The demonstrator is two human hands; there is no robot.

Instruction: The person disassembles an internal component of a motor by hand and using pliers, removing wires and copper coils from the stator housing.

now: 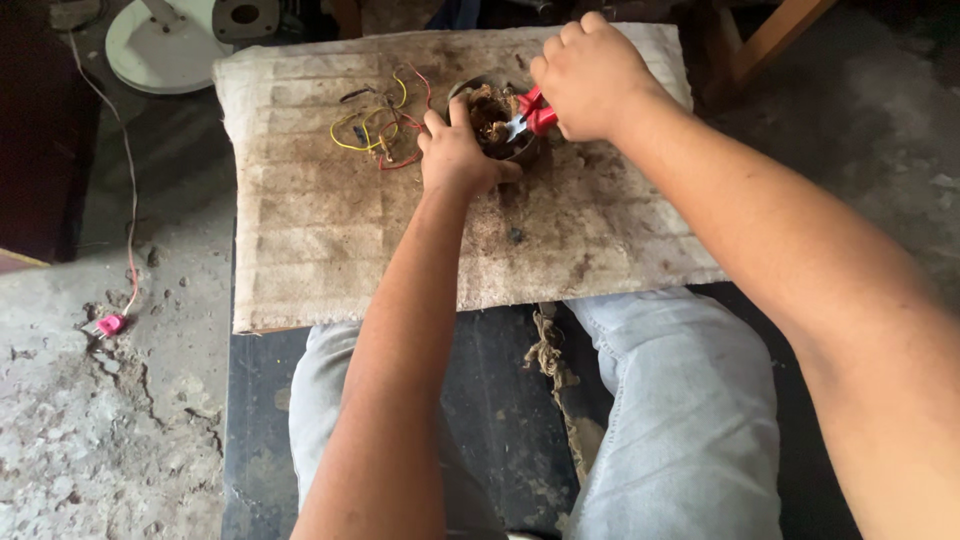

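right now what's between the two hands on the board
In the head view, a round motor part stuffed with brown windings sits between the left hand and right hand, with red-handled pliers at it.

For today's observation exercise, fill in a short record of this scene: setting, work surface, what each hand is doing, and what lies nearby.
Setting: person seated, head camera looking down over lap in light jeans
Work surface: stained cloth-covered board
Left hand: steadies a round motor winding on the board
Right hand: grips red-handled pliers, tip at the winding
Beside left hand: loose yellow and red wires
Floor: cracked concrete, thin cord with pink plug, white round base
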